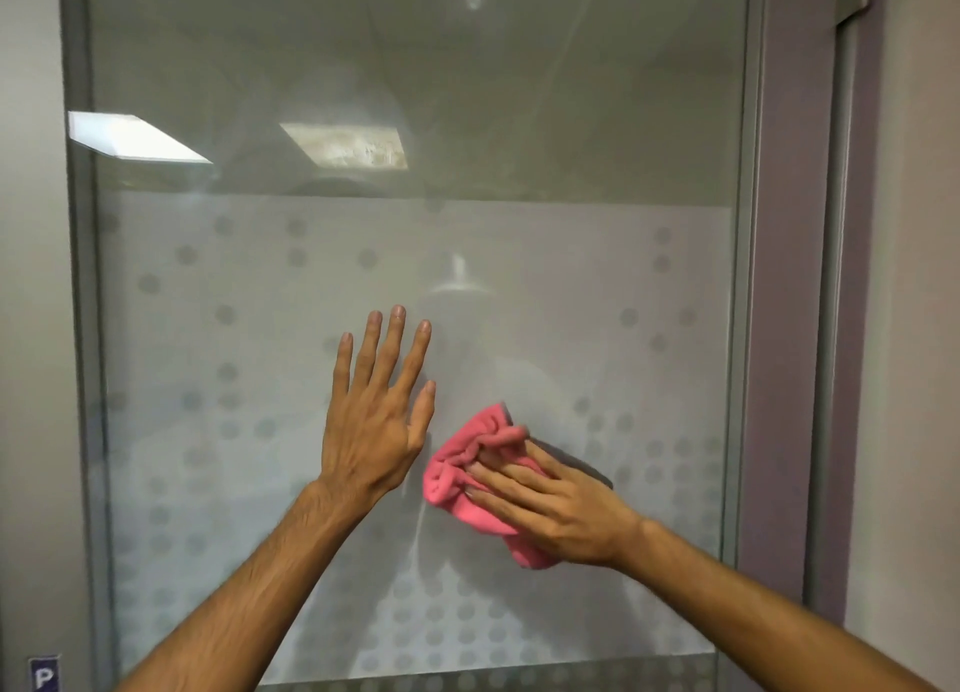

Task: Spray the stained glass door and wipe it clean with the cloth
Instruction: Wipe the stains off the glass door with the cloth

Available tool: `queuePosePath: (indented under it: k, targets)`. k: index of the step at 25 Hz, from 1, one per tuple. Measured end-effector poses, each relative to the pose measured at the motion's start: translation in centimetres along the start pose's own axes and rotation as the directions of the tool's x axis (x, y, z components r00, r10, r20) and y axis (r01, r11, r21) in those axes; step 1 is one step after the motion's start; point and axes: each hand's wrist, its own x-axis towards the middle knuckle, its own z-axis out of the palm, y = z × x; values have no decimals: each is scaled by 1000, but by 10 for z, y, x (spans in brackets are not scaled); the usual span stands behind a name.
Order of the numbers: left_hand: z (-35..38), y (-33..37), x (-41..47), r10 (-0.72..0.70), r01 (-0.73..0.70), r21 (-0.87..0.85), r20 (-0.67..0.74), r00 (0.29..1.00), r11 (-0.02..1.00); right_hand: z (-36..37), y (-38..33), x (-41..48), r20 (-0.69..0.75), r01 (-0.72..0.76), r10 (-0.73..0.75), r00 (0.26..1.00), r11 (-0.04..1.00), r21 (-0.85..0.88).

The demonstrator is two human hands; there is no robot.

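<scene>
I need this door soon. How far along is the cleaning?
Spraying looks done: no bottle is in view. Wiping is in hand: the right hand presses the pink cloth on the frosted glass door, the left hand open beside it. Left: hazy smears across the clear upper pane.

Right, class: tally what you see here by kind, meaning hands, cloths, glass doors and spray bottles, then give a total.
Bare hands: 2, left hand and right hand
Crumpled pink cloth: 1
Frosted dotted glass door: 1
Spray bottles: 0 in view
Total: 4
</scene>
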Motion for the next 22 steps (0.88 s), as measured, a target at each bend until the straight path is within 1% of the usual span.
queuePosePath:
  k: [1, 2, 3, 5, 7, 9, 11, 12, 13, 14, 16, 18, 20, 22]
  targets:
    - [-2, -1, 0, -7, 7, 2, -1, 1000, 1000, -5, 13, -1, 18, 57, -56, 998, 998, -6]
    - [-3, -3, 0, -16, 16, 6, -1, 1000, 1000, -11, 28, 2, 10, 67, -67, 998, 998, -16]
    - [-5, -5, 0, -27, 27, 13, 1, 1000, 1000, -19, 44, 8, -23, 25, -26, 999, 999, -32]
    - [-10, -12, 2, -48, 48, 38, 4, 999, 998, -36, 83, 26, -112, -154, 148, 983, 987, -52]
    - [-14, -20, 3, -74, 73, 72, 12, 997, 995, -51, 124, 51, -166, -337, 325, 931, 940, -53]
    - [-17, -27, 3, -95, 93, 92, 13, 995, 991, -64, 161, 80, -208, -502, 483, 850, 864, -44]
    - [-19, -36, 1, -112, 110, 104, 16, 994, 988, -71, 180, 114, -216, -690, 684, 696, 721, 63]
    - [-19, -39, 0, -118, 116, 106, 15, 993, 988, -71, 179, 130, -212, -737, 741, 637, 666, 113]
    - [-20, -43, -1, -121, 119, 107, 14, 993, 987, -69, 172, 145, -218, -745, 751, 623, 655, 126]
    - [-21, -47, -2, -122, 120, 110, 13, 992, 987, -64, 159, 158, -237, -721, 724, 647, 683, 118]
    - [-23, -55, -5, -120, 118, 121, 9, 993, 986, -46, 120, 168, -250, -606, 608, 754, 790, 92]
    - [-25, -65, -7, -115, 113, 112, 10, 993, 987, -24, 70, 159, -253, -484, 491, 834, 870, 92]
    - [-28, -71, -10, -106, 104, 98, 18, 994, 990, -4, 22, 133, -207, -358, 369, 906, 929, 91]
    - [-32, -76, -11, -87, 85, 77, 26, 996, 993, 6, -10, 106, -124, -192, 193, 973, 981, 26]
